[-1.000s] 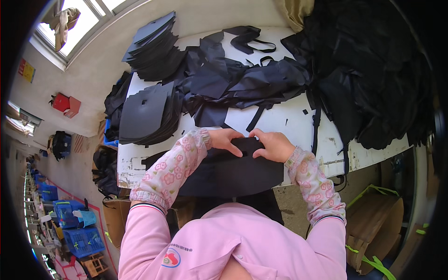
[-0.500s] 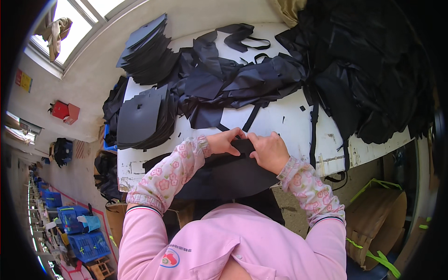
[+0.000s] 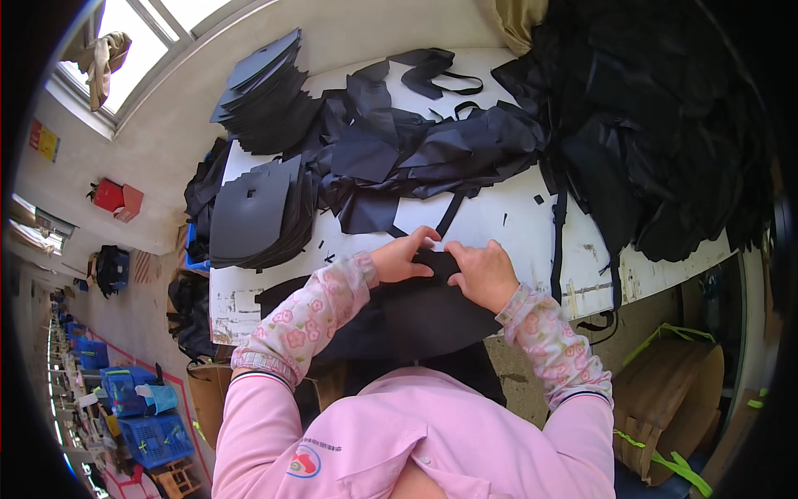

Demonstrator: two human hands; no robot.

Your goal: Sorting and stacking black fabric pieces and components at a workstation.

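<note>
A flat black sheet [image 3: 416, 320], its material hard to tell, lies over the near edge of the white table [image 3: 507, 200] and overhangs it toward my body. My left hand [image 3: 403, 258] grips the sheet's far edge with thumb and fingers. Close beside it, my right hand [image 3: 485, 273] pinches the same edge, and a small gap parts the two hands. A black strap [image 3: 450, 213] runs away from just beyond my hands toward a heap of black fabric pieces [image 3: 432, 150]. Parts of my fingertips are hidden behind the sheet's edge.
Two stacks of dark panels, a nearer stack [image 3: 249, 216] and a farther stack [image 3: 264, 96], stand at the left. A large pile of black fabric [image 3: 665, 125] covers the right end, with straps hanging over the edge. A cardboard box [image 3: 672, 399] sits below right.
My two hands have drawn slightly apart along the sheet's edge, the right one moving a little right and nearer. The view has shifted slightly.
</note>
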